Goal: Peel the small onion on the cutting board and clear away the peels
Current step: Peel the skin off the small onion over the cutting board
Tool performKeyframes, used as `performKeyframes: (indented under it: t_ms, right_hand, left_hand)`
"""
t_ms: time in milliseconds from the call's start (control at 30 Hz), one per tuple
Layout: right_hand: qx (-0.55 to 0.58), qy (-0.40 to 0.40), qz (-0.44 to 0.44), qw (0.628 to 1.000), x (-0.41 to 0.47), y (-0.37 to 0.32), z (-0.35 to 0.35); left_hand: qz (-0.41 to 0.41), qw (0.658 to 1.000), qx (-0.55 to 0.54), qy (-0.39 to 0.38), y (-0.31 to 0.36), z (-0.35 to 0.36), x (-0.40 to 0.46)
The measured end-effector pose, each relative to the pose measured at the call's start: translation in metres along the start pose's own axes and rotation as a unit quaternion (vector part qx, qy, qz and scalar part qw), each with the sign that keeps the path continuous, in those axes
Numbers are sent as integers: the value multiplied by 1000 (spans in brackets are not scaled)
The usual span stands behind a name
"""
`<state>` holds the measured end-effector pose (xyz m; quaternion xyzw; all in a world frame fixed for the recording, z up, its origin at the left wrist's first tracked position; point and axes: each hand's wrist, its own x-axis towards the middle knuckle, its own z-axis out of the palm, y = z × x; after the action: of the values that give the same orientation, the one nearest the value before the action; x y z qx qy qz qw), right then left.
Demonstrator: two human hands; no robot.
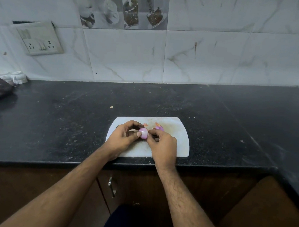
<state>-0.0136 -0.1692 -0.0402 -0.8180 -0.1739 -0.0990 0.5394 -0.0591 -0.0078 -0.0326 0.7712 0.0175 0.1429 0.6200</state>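
- Just above the white rounded plastic cutting board (178, 147), the small pale-purple peeled onion (143, 133) was held between both hands.
- The left hand (124, 138) was gripped around the onion, thumb on its front.
- The right hand (162, 144) was pinched against its right side.
- Purple-orange peels (159, 127) were left on the board, upon the black speckled stone table (56, 121).

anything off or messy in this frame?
Yes: the socket plate on the wall hangs crooked, pulled away at its top edge. Peel scraps lie on the board beyond the onion, and crumbs dot the counter.
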Motion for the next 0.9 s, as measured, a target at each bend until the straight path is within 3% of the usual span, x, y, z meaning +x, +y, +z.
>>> performKeyframes:
  t_ms: [333,900]
  right_hand:
    - [-42,-6,20,999,1,-4,3]
    - [-10,-5,47,999,3,-6,-1]
  left_hand:
    - [6,999,24,45,1,4,-1]
    - [-12,999,25,-22,7,6,2]
